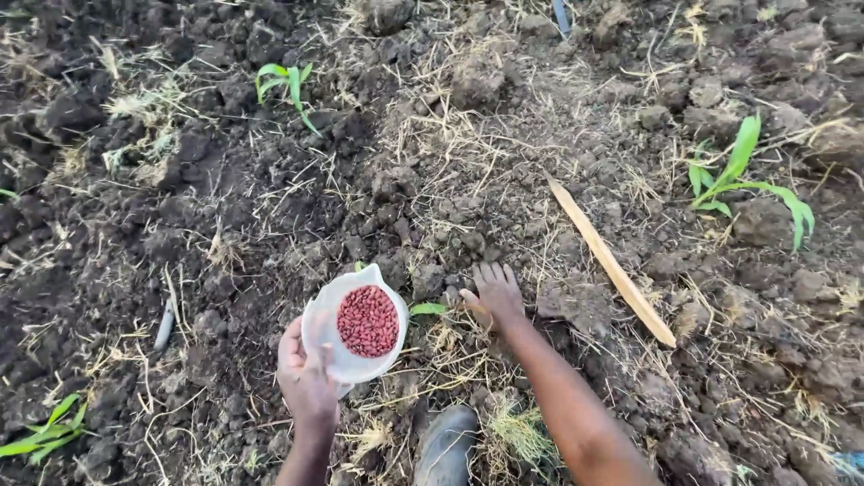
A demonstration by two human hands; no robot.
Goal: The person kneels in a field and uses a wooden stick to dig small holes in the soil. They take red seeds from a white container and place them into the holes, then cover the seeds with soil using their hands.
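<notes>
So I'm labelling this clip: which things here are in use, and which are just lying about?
In use:
left hand holding white cup of red seeds
right hand pressed on soil

Lying about:
wooden stick
green seedlings
dry straw
dark boot

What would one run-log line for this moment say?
left hand: holds white cup of red seeds | right hand: flat on soil
</notes>
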